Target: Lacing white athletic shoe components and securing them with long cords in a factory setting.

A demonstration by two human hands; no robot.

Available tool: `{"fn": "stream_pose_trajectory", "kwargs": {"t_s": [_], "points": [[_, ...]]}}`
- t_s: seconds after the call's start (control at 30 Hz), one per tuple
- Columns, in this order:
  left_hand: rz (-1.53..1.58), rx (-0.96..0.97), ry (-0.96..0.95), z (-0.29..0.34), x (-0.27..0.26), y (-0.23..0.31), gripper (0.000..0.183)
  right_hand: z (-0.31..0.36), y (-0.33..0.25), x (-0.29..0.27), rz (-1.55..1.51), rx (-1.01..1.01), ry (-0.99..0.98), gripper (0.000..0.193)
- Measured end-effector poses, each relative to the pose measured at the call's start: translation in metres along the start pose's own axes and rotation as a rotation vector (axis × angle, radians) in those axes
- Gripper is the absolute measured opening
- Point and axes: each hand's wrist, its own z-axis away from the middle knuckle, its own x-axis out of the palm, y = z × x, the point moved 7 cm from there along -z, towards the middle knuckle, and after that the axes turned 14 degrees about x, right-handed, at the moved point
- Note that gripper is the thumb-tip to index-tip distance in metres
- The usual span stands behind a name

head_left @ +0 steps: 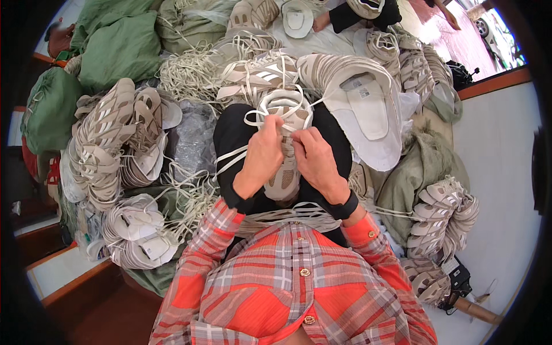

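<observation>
A beige and white shoe upper [284,181] rests across my dark-trousered lap, its tongue end pointing away from me. Over its throat my left hand [261,158] is closed, thumb and index finger pinching the white shoelace [253,119]. Part of that lace loops out to the left of the tongue. Across from it my right hand [316,158] is also closed, with its fingertips together at the eyelet edge. What sits between those right fingertips is hidden. The lace's loose length trails left past my left wrist.
Stacked shoe uppers [106,144] lie at the left, and a curved stack [374,149] fans out at the right. Bundled laces [192,75] lie ahead, with more tangled at lower left. Green sacks [121,57] stand at far left. Another person's hand [322,22] shows at the top.
</observation>
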Motion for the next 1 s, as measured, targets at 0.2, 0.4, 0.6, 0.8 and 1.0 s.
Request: {"fn": "stream_pose_trajectory", "kwargs": {"t_s": [0.2, 0.4, 0.6, 0.8, 1.0], "points": [[0.105, -0.161, 0.048, -0.007, -0.001, -0.014, 0.034, -0.018, -0.026, -0.004, 0.182, -0.216, -0.019, 0.019], [0.006, -0.116, 0.022, 0.01, 0.008, -0.018, 0.038, -0.009, -0.028, 0.019, 0.582, -0.357, -0.313, 0.028], [0.01, -0.041, 0.052, 0.009, -0.006, 0.001, 0.037, -0.002, -0.052, 0.015, 0.627, -0.407, -0.302, 0.038], [0.081, -0.078, 0.071, 0.013, -0.007, -0.005, 0.039, -0.003, -0.064, 0.023, 0.739, -0.552, -0.273, 0.038], [-0.089, -0.024, 0.006, 0.022, -0.022, 0.002, 0.028, 0.004, -0.044, 0.013, 0.733, -0.42, -0.274, 0.027]]}}
